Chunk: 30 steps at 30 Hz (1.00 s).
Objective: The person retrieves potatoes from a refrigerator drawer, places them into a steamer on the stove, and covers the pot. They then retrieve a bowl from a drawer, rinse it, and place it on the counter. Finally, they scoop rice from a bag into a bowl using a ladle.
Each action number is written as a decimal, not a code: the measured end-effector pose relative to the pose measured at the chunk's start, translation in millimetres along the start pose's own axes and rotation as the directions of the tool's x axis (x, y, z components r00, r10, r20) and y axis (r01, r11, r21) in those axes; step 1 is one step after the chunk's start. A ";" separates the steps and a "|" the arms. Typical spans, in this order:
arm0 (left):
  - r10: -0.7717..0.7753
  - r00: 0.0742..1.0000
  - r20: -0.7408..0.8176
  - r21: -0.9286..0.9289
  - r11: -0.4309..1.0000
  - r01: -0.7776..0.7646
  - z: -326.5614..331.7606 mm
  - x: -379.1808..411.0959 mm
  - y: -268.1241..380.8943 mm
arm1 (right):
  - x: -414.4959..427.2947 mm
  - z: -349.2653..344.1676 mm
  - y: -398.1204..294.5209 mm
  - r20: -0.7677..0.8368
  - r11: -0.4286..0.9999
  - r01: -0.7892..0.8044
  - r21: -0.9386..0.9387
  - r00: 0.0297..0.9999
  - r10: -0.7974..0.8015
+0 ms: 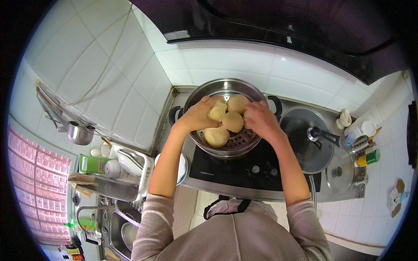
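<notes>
A metal steamer pot [228,152] with black side handles stands on the black cooktop [228,174]. Several round buns lie on its perforated tray. At the left of the tray, my left hand [200,114] has its fingers spread around a rough yellowish bun [217,112]; whether it grips the bun is unclear. My right hand [260,119], slightly blurred, touches a bun at the right that it mostly covers. Between the hands lie a smooth bun [233,121] and another behind it [237,104]. A cracked-looking bun [217,137] sits at the front.
Right of the steamer is a pan with a glass lid [303,140], with another glass lid [340,173] and a yellow-green container [368,158] beyond. A range hood [277,32] hangs above. Left are a white plate [183,168], a dish rack [147,176] and a sink [114,228].
</notes>
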State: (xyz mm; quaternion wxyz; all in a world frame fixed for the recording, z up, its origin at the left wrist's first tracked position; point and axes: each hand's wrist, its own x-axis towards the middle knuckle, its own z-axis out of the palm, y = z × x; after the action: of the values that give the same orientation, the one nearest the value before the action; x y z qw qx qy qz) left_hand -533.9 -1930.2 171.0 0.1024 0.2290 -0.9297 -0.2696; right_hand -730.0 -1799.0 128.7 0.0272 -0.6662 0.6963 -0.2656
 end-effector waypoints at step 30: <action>-0.003 0.965 0.261 0.054 0.998 -0.012 26.4 2.9 15.6 | 33.0 40.8 37.8 -0.060 0.885 -0.105 -0.454 0.994 0.087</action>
State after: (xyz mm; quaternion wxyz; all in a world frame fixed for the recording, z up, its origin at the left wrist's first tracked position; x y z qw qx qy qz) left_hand -550.4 -1907.9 157.7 -0.0267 0.1922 -0.9427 -0.2714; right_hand -752.2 -1844.9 88.8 -0.1301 -0.6136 0.7717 -0.1054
